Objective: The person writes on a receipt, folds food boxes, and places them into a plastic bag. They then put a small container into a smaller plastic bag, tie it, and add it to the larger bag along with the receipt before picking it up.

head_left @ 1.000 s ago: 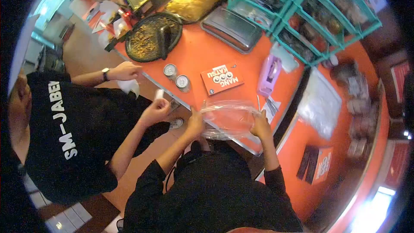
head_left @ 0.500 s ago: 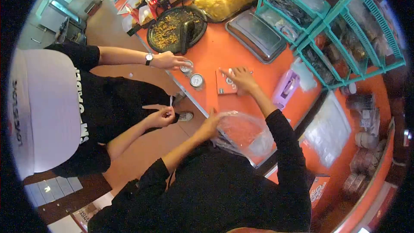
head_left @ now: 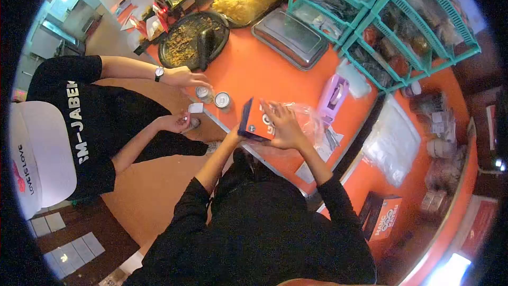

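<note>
An orange and dark box (head_left: 256, 123) with white print is tilted up off the counter between my two hands. My left hand (head_left: 236, 136) grips its near left edge, the fingers partly hidden beneath. Across its orange face lies my right hand (head_left: 286, 128), fingers pressed on the right side. A crumpled clear plastic bag (head_left: 308, 122) spreads just behind and beside my right hand. Two drink cans stand close by on the counter: one can (head_left: 222, 99) just beyond the box, the other can (head_left: 202, 92) by a co-worker's hand.
A co-worker in a black shirt stands at left, one hand (head_left: 182, 77) near the cans, the other (head_left: 177, 122) pinching a small white piece. On the orange counter are a dark food tray (head_left: 174, 45), a lidded tray (head_left: 290, 39), a purple tape dispenser (head_left: 333, 98) and teal racks (head_left: 365, 18).
The box has been lifted from flat on the counter and tilted. My left hand has moved from the plastic bag to the box. The co-worker's lower hand now shows a white piece.
</note>
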Demonstrator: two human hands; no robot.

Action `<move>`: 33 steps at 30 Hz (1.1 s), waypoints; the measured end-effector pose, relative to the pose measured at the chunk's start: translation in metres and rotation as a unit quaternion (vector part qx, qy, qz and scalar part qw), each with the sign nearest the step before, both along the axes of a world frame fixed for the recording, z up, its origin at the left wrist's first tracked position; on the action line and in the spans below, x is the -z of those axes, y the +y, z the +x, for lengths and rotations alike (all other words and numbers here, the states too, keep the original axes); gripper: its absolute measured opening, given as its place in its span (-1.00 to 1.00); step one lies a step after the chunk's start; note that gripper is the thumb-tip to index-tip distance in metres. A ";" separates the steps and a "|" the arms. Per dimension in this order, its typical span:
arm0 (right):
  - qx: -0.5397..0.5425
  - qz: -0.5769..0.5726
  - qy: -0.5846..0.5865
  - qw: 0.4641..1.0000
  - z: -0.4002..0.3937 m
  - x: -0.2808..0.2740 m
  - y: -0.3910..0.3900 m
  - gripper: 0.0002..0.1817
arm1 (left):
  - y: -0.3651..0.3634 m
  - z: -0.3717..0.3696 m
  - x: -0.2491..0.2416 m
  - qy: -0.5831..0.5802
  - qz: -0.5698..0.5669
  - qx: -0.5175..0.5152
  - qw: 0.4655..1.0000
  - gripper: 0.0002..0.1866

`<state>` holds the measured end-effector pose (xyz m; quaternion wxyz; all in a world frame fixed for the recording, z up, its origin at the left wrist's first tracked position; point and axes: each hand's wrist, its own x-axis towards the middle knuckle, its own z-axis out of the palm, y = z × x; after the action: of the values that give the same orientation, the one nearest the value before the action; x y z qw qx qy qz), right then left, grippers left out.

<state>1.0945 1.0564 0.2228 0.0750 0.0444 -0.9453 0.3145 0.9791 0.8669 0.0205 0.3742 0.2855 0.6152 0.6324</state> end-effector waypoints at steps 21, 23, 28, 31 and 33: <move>-0.197 0.113 -0.277 0.934 -0.024 0.034 0.067 -0.08 | 0.028 -0.010 -0.044 0.601 -0.261 0.156 0.739 -0.33; -0.252 0.056 -0.413 0.873 -0.109 -0.060 0.124 -0.51 | 0.022 -0.003 -0.057 0.451 -0.280 0.163 0.831 -0.26; 0.387 0.174 0.225 0.877 -0.290 -0.149 0.291 -0.76 | 0.009 0.013 -0.056 0.353 -0.315 0.166 0.865 -0.08; 0.463 0.226 0.202 0.833 -0.342 -0.150 0.373 -0.67 | 0.005 0.015 -0.055 0.324 -0.323 0.166 0.874 0.03; 0.499 0.148 0.134 0.843 -0.363 -0.167 0.385 -0.61 | 0.003 0.010 -0.053 0.311 -0.332 0.165 0.875 0.11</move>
<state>0.7310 1.4412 0.3900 0.3402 -0.3808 -0.8559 0.0819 0.9886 0.8702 0.0738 0.3351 0.4243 0.8175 0.1985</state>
